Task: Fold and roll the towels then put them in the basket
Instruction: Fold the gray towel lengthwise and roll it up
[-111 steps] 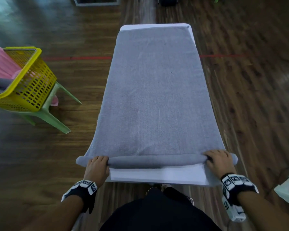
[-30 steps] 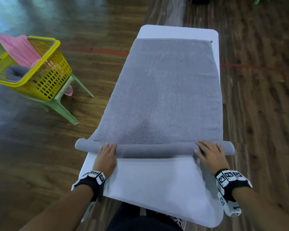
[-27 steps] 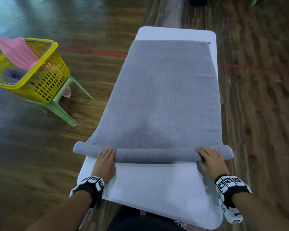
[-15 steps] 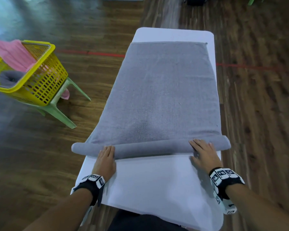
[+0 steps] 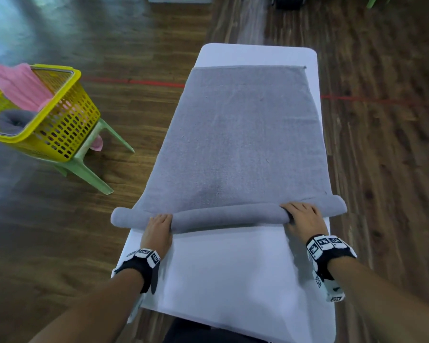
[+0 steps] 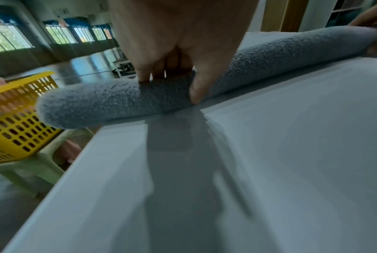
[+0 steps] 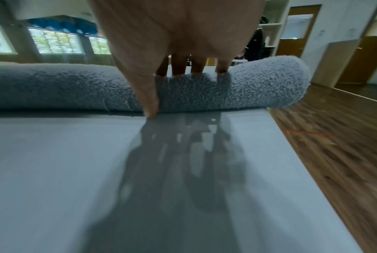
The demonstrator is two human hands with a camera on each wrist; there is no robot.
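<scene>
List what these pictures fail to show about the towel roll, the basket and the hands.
- Grey towel roll's inner turns: wrapped inside it, all views.
- Left hand fingertips: behind the roll's top, left wrist view.
- Right hand fingertips: same, right wrist view.
- Yellow basket contents: left frame edge and pink cloth hide most, head view; a grey rolled shape shows inside.
- Table near edge: cut off by the person's body, head view.

The rolled part of the grey towel is hiding the left hand's fingertips and its own inner layers. Beside that roll, the bench is running off the bottom edge. The yellow basket is being cut off at the left edge, its contents staying partly hidden.
</scene>
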